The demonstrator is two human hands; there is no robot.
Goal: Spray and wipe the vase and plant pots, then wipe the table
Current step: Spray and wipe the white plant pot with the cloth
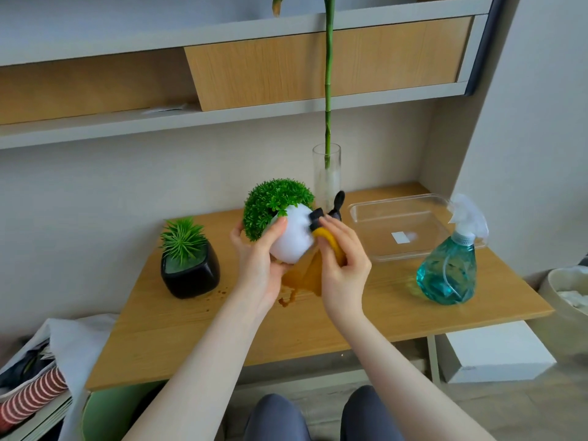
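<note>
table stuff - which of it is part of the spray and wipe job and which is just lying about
Part of the job:
white pot, held in the left hand
yellow cloth, in the right hand
black pot
glass vase
spray bottle
table

Just lying about:
clear plastic tray
white box
striped item

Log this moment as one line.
left hand: holds white pot tilted, lifted | right hand: wiping it, yellow cloth | spray bottle: on table
</note>
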